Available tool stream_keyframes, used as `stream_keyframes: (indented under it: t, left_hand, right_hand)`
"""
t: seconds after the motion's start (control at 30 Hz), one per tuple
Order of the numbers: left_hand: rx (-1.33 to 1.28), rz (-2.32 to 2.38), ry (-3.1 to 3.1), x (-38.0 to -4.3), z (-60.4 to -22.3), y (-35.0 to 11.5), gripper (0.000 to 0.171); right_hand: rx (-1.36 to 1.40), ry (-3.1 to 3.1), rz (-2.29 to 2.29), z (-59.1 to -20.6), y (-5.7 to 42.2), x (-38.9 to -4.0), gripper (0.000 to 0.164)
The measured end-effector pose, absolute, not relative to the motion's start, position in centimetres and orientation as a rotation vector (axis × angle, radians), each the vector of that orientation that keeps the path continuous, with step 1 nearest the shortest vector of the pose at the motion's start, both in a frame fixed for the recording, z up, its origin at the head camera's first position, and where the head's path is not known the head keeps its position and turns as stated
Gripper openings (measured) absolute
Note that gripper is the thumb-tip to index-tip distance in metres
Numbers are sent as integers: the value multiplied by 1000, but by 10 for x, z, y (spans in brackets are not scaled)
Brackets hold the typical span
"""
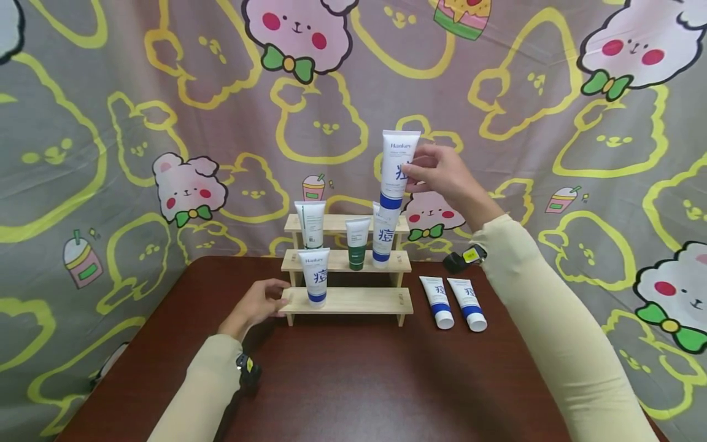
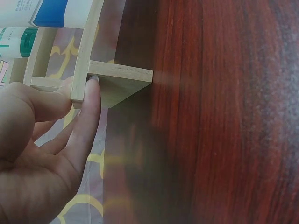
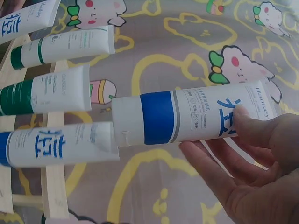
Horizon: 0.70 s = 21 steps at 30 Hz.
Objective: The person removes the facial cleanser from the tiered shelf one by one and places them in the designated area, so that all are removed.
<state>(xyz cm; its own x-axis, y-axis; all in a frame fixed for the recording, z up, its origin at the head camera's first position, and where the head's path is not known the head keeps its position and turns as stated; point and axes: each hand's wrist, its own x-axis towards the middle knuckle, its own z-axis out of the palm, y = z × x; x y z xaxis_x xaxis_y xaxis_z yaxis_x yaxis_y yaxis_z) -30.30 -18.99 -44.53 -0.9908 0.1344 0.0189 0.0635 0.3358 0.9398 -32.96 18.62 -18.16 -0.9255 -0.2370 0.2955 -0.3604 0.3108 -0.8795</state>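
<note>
Squarely set on a dark, wood-grained tabletop [image 1: 331,380], a three-tier wooden stand [image 1: 359,299] faces a person in cream sleeves, with a cartoon-printed curtain [image 1: 237,129] behind it. The right arm stretches forward and up, its hand [image 1: 442,172] pinching a white-and-blue tube [image 1: 393,156] between thumb and fingers, cap down, above the stand's right end. Just below it is a matching tube [image 1: 383,238] on the middle tier; whether the two touch cannot be told. The left arm extends lower, its hand [image 1: 256,307] pinching the left end of the stand's bottom tier, digits above and below the board. Also on the stand are a green-and-white tube [image 1: 356,241] mid-tier, a blue-banded tube [image 1: 315,275] at the bottom tier's left and, behind that, a white tube with green markings [image 1: 311,222]. Two blue-banded tubes [image 1: 437,299] lie right of the stand.
</note>
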Motion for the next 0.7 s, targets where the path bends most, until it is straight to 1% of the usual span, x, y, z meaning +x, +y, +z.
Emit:
stream_keyframes:
  t: [0.3,0.5,0.7]
  left_hand:
    - [188,1765,2519,-303,-445,-189,38]
    - [175,1766,2523,-304,-447,-188,37]
    - [134,1750,2527,-305,-447,-190,38]
  right_hand:
    - [526,-2550,1568,-193,217,-324,44]
    - [487,-2567,1548,-202,234,-323,41]
    - [464,-2585,1521,-212,250,-323,42]
